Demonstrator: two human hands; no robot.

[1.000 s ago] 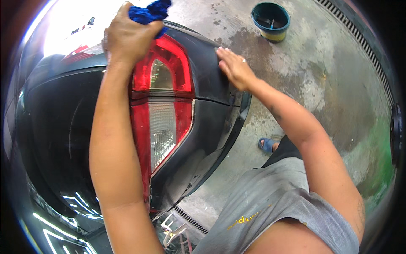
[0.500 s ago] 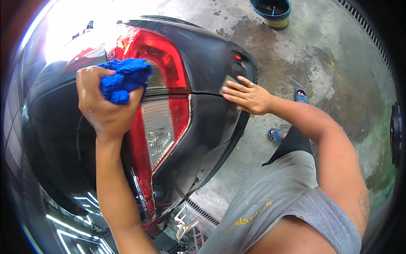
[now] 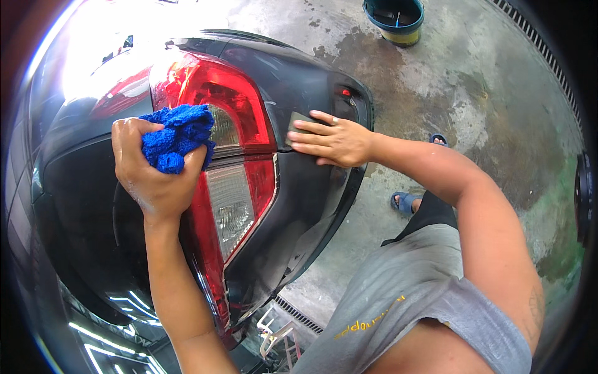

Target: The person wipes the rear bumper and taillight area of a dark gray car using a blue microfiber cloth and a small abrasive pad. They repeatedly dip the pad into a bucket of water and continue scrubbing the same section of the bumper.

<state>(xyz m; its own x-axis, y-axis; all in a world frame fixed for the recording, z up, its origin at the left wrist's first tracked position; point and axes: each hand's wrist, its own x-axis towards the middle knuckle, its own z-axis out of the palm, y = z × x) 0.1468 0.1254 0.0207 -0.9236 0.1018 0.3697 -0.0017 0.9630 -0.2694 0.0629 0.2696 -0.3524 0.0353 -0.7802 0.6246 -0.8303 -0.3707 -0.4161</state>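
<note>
My left hand is closed round a bunched blue microfiber cloth, held over the car's red and clear tail light. Beneath my right hand is a small grey-green piece of sandpaper, pressed against the dark body panel beside the light. Its fingers lie nearly straight across the piece, and only the far-left end shows. The panel has a dull, matte look below the seam. A small red reflector sits past my fingers, near the bumper's edge.
A dark bucket with a yellow lower part stands on the wet concrete floor. Drain grating runs along the right. A pale metal stand is low beside the car. My sandalled feet are near the bumper.
My right hand has slid left across the panel with the sandpaper, closer to the tail light. My left hand with the cloth sits slightly lower in view.
</note>
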